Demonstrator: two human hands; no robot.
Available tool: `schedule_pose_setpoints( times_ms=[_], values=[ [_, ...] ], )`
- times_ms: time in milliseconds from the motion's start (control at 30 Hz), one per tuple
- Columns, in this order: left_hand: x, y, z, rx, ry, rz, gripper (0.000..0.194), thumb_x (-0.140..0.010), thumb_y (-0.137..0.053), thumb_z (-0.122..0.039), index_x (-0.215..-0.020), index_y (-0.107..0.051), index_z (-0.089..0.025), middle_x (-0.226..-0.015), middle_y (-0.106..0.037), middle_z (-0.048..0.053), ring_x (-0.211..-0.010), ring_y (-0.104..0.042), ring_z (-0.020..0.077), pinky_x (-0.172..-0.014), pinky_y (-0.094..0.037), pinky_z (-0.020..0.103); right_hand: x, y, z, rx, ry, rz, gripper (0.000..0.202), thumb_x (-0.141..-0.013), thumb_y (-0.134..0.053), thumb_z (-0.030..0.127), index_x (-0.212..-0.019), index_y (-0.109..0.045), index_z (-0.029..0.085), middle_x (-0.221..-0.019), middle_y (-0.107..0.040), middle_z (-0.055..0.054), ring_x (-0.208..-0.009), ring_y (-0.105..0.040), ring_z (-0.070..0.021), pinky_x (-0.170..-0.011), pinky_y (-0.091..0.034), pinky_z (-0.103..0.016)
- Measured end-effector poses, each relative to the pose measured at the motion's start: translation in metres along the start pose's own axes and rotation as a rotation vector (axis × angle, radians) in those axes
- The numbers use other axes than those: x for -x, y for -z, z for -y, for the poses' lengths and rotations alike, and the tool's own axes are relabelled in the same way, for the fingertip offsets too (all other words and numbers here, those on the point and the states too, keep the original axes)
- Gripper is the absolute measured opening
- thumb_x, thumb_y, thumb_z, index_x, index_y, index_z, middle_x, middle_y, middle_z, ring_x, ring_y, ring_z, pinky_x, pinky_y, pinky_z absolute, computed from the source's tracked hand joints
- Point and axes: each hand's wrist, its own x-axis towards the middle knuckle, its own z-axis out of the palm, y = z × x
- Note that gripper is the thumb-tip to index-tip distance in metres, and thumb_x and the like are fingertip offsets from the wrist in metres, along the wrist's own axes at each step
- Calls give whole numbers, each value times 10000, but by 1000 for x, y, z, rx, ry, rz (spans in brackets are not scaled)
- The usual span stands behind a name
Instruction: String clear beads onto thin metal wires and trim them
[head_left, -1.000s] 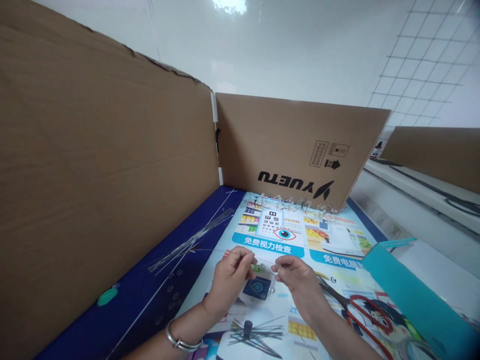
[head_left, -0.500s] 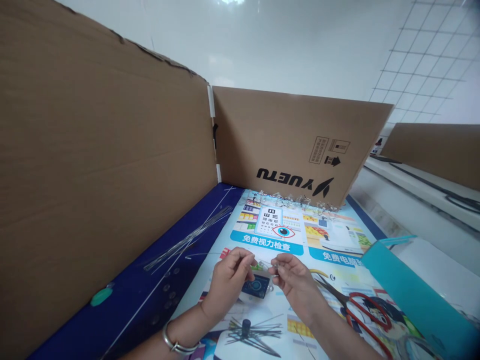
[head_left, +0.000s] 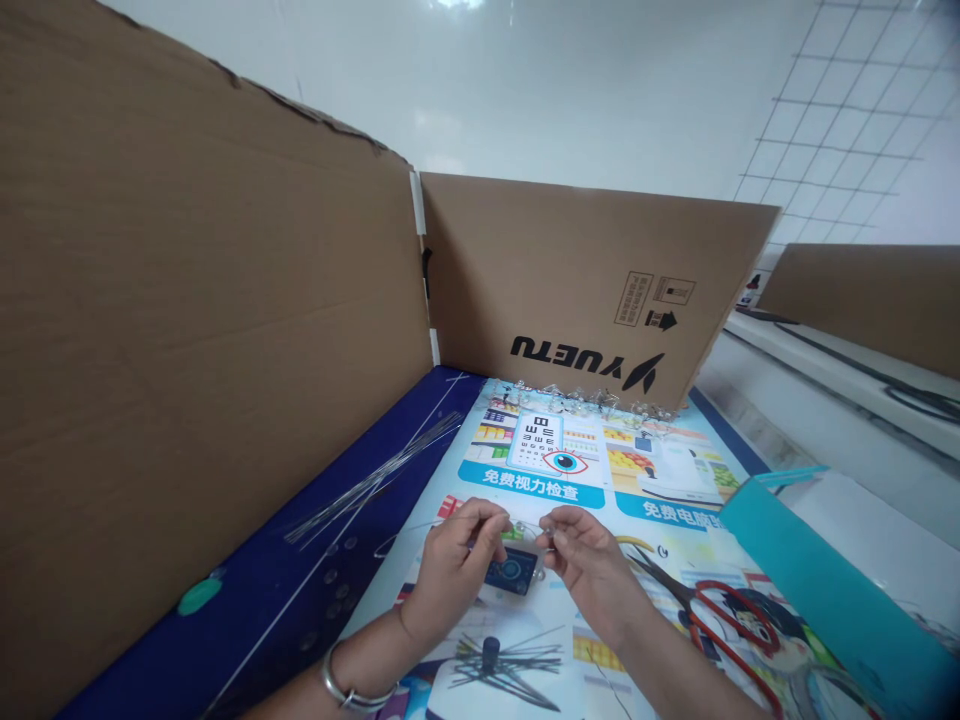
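My left hand [head_left: 459, 565], with a metal bangle [head_left: 352, 685] on its wrist, is closed in a pinch on a thin wire [head_left: 420, 526]. The wire runs out to the left of this hand and bends back near its far end. Close by, my right hand [head_left: 589, 560] pinches a small clear bead [head_left: 550, 533] between thumb and fingertips. Between the hands, a thin stretch of wire seems to lead to the bead. Below them lies a small dark-faced box [head_left: 514, 570], with a few clear beads around it.
Cut wires [head_left: 510, 672] lie in front around a dark stub. Red-handled scissors [head_left: 694, 600] rest at right, beside a teal box [head_left: 840, 600]. Long wires [head_left: 375, 475] and loose clear beads [head_left: 330, 577] are at left. Wire-and-bead pieces [head_left: 585, 400] line the cardboard panel [head_left: 600, 270].
The free end of the wire at left has shifted and now shows a bent loop lower down. Both hands stay nearly in place, still pinching.
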Motion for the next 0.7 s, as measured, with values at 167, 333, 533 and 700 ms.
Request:
schedule_pose_setpoints(
  times_ms=[167, 333, 533, 700],
  values=[
    [0, -5, -5, 108, 145, 12, 195, -843, -467, -336, -756, -551, -183, -507, -561, -39, -501, -518, 104, -571, -392, 221, 2, -5, 2, 155, 81, -47, 166, -715, -673, 210, -872, -624, 187, -906, -624, -49, -754, -586, -156, -638, -451, -273],
    [1, -15, -6, 559, 495, 129, 288, -810, -502, -423, -702, -532, -158, -488, -548, -27, -426, -463, 77, -436, -336, 176, 6, -13, 9, 465, 171, -106, 153, -736, -649, 258, -866, -633, 178, -775, -643, -42, -703, -592, -169, -650, -471, -308],
    [9, -24, 0, 979, 643, 252, 249, -786, -573, -356, -733, -572, -112, -645, -592, 19, -422, -457, 44, -394, -325, 159, 12, -21, 16, 667, 252, -60, 107, -741, -632, 260, -821, -669, 201, -848, -636, -38, -618, -579, -140, -594, -494, -291],
    [11, -24, -1, 1055, 645, 258, 238, -795, -567, -346, -766, -574, -110, -714, -598, 38, -453, -494, 51, -399, -356, 160, 11, -19, 18, 798, 340, -38, 108, -759, -609, 266, -821, -689, 229, -866, -600, -33, -546, -525, -110, -498, -467, -266]
  ],
)
